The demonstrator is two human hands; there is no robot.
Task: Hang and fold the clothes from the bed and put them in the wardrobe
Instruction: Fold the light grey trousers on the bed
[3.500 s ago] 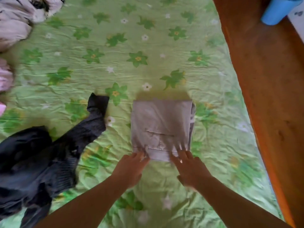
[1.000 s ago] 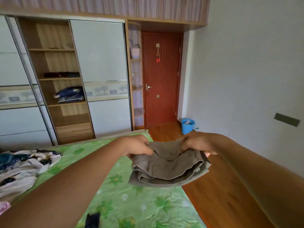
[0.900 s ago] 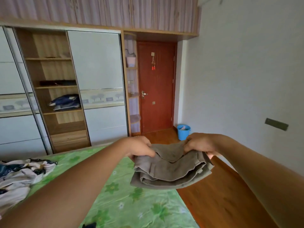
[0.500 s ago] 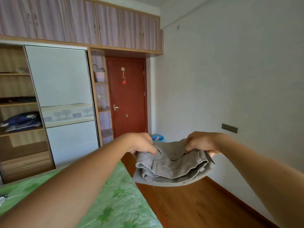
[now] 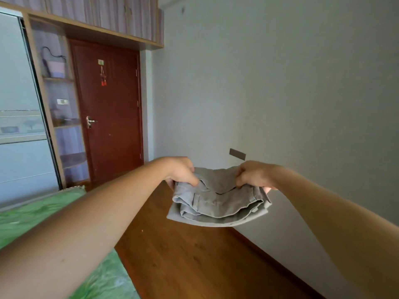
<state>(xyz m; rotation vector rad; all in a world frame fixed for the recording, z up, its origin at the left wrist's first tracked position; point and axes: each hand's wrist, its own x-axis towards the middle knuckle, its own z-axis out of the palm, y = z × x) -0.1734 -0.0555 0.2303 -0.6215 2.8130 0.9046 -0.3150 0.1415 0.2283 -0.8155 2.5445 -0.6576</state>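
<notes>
Firmly, the left hand (image 5: 182, 172) has its grip curled round the left edge of a folded grey-beige cloth garment (image 5: 218, 205), thumb on top and fingers underneath. The right hand (image 5: 254, 175) pinches the right edge the same way. The garment hangs in the air between them, above the brown wooden floor (image 5: 194, 260), off the right edge of the bed with the green floral sheet (image 5: 32, 214). Farther off stand a red-brown door (image 5: 112, 130) and the pale wardrobe front (image 5: 19, 160).
</notes>
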